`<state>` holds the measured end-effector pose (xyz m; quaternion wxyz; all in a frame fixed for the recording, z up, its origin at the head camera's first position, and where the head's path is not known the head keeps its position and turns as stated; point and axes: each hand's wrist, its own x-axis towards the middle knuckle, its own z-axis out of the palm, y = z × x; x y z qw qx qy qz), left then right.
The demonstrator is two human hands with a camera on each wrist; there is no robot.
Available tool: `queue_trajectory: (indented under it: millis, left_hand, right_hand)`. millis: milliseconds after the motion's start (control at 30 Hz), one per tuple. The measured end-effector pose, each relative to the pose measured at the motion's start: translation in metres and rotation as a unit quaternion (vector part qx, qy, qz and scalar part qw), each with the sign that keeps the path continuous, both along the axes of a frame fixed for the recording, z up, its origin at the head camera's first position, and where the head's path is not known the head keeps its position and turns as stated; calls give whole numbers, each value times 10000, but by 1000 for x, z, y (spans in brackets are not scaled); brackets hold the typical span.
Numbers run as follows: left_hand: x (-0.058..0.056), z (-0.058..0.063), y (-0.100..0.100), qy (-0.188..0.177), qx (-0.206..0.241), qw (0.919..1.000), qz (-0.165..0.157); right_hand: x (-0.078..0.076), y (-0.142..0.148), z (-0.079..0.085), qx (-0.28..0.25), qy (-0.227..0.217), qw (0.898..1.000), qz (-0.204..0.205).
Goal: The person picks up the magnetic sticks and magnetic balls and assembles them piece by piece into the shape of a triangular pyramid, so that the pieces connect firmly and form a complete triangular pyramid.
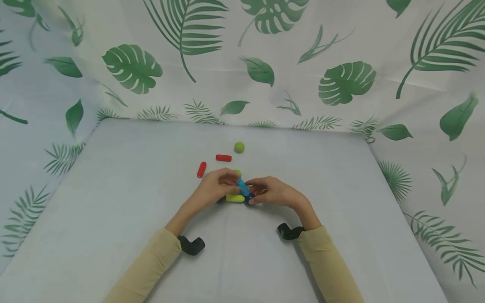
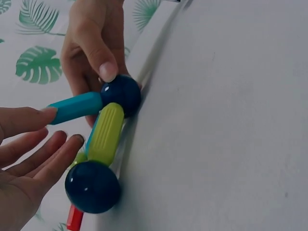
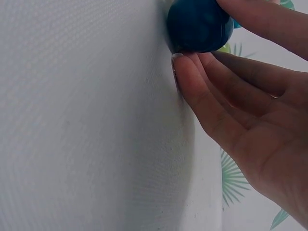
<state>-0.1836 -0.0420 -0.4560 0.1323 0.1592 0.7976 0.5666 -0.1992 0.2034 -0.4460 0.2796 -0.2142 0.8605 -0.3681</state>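
Observation:
My left hand (image 1: 216, 185) pinches the free end of a light-blue stick (image 1: 243, 187), tilted up off the table. The stick's other end meets a dark-blue ball (image 2: 122, 95), which the fingers and thumb of my right hand (image 1: 275, 191) grip. A yellow-green ribbed stick (image 1: 235, 198) runs from that ball to a second dark-blue ball (image 2: 93, 186) beside my left hand. In the right wrist view, the gripped ball (image 3: 199, 25) sits between thumb and fingers. Beyond the hands lies a green ball (image 1: 237, 173), partly hidden by the left fingers.
Two red sticks, one upright in view (image 1: 201, 169) and one crosswise (image 1: 223, 158), lie on the white table (image 1: 132, 202) past the left hand. Farther back is another green ball (image 1: 239, 147). Leaf-patterned cloth (image 1: 212, 92) stands behind the table.

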Motion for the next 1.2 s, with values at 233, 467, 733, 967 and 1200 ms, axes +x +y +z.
queue_trajectory:
  millis: [233,467,733,967,1200]
  left_hand:
    - [-7,5,-12,43,-313,9992,250]
    - [-27,14,-21,544,-1111,9912,462]
    - [-55,24,-24,1125,-1852,9758,282]
    - [-81,20,-20,1231,-2437,9620,24]
    - [-98,7,-21,1138,-2699,9561,-123]
  right_hand:
    - [0,0,0,61,36,10000,15]
    - [1,1,-1,73,11,10000,10]
    - [-1,1,-1,89,53,9999,53]
    - [0,2,1,105,33,9999,15]
    - [1,1,0,39,-23,10000,5]
